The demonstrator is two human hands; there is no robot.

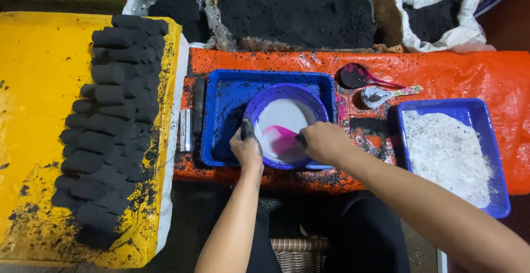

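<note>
A purple bowl (pixel 287 93) with white liquid in it stands in a blue tray (pixel 221 118) on an orange-covered bench. My left hand (pixel 247 149), blackened at the thumb, grips the bowl's near-left rim. My right hand (pixel 322 140) holds a pink scoop (pixel 281 139) whose blade lies in the white liquid.
Several black cylindrical briquettes (pixel 110 113) lie in rows on a yellow sheet (pixel 33 113) at left. A metal tube (pixel 185 130) lies beside the tray. Two spoons (pixel 381 88) and a blue tray of white powder (pixel 447 151) sit at right. Sacks of black powder (pixel 298 8) stand behind.
</note>
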